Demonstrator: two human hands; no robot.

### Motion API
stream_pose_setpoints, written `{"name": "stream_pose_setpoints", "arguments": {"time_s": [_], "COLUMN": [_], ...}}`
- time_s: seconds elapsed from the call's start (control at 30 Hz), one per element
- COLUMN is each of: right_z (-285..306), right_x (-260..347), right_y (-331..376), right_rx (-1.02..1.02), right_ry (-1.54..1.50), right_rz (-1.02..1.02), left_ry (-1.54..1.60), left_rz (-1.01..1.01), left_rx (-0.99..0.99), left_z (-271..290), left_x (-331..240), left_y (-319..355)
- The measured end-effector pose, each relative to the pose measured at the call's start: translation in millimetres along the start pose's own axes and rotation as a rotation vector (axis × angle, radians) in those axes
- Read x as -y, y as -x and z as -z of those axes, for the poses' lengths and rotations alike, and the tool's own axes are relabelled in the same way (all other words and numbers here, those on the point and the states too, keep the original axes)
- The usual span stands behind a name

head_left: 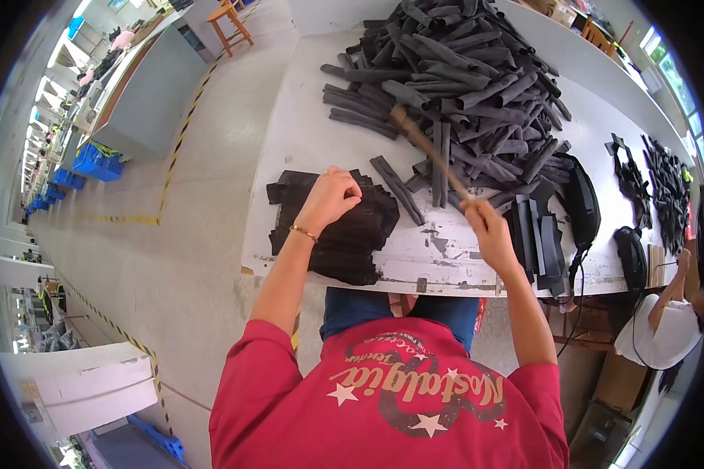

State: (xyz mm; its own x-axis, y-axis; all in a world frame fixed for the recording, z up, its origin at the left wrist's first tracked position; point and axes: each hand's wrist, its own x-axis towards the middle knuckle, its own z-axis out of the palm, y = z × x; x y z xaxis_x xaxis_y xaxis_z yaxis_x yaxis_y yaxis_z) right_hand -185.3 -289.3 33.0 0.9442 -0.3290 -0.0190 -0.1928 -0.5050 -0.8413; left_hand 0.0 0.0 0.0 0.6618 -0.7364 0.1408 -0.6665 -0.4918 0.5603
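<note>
My right hand (pixel 490 232) is closed around one end of a long, thin wooden stick (pixel 433 153). The stick slants up and left, and its far end, somewhat thicker and blurred, hangs before the heap. My left hand (pixel 330 199) rests over a stack of flat black fabric-like pieces (pixel 344 254) near the table's front edge. Its fingers are curled in, and whatever may be between them is hidden. A big heap of dark grey rolled strips (pixel 469 86) covers the back of the table, and a loose dark strip (pixel 397 190) lies beside the stack.
Flat dark pieces (pixel 538 246) and a black pouch-like item (pixel 580 205) with a cord lie to the right on the white table (pixel 289 133). Another person (pixel 661 332) works at far right. Blue crates (pixel 98 162) and a wooden stool (pixel 228 25) stand across the aisle.
</note>
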Motion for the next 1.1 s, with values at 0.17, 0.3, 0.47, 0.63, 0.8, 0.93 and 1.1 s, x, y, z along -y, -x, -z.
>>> {"name": "stream_pose_setpoints", "arguments": {"time_s": [0.17, 0.3, 0.47, 0.63, 0.8, 0.93, 1.1], "right_z": [33, 37, 37, 37, 38, 37, 40], "right_x": [-23, -22, -18, -13, -10, -7, -9], "right_y": [31, 35, 34, 30, 29, 31, 34], "right_rx": [0.172, 0.147, 0.144, 0.155, 0.184, 0.188, 0.138], "right_ry": [0.347, 0.333, 0.353, 0.389, 0.406, 0.407, 0.436], "right_rz": [0.278, 0.355, 0.415, 0.435, 0.403, 0.42, 0.481], "left_ry": [0.233, 0.277, 0.267, 0.278, 0.302, 0.293, 0.304], "left_rz": [0.098, 0.146, 0.172, 0.154, 0.131, 0.097, 0.09], "left_rx": [-0.1, -0.082, -0.046, -0.039, -0.039, -0.025, -0.049], "left_z": [17, 34, 37, 37, 37, 35, 34], "left_x": [-14, -24, -25, -28, -33, -36, -34], "left_y": [-5, -3, -1, 0, -1, -1, -1]}}
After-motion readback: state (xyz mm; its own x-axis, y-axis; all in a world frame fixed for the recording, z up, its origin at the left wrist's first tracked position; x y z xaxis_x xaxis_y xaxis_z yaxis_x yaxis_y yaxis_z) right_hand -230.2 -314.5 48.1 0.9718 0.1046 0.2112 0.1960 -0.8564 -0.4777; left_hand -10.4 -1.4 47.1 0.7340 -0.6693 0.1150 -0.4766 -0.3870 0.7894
